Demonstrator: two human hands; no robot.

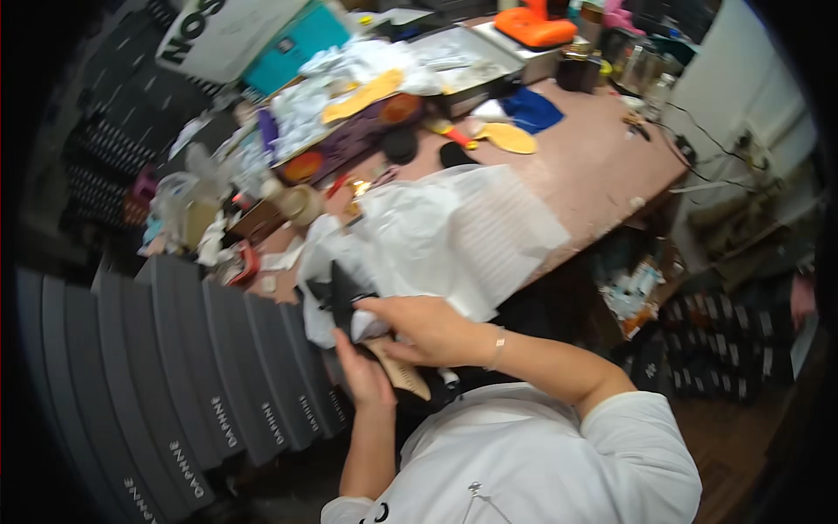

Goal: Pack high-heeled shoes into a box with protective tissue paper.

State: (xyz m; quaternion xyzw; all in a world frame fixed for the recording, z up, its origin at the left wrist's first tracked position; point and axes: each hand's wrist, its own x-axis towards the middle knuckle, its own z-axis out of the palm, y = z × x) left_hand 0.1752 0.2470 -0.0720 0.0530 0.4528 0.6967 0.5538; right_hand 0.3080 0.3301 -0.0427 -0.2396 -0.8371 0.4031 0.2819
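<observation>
Close to my body, both hands hold a black shoe with a tan sole or insole part showing toward me. My left hand supports it from the left side, fingers along its edge. From the right, my right hand grips its upper part, its fingers partly hidden. A bit of white paper shows at the shoe's opening. Crumpled white tissue paper lies beyond the hands on the table, some of it right behind the shoe. Motion blur softens the shoe's details.
Stacked grey shoe boxes rise at my left. On the pink table lie yellow insoles, a blue cloth, a red-and-yellow-handled tool and an open box. An orange device stands at the back.
</observation>
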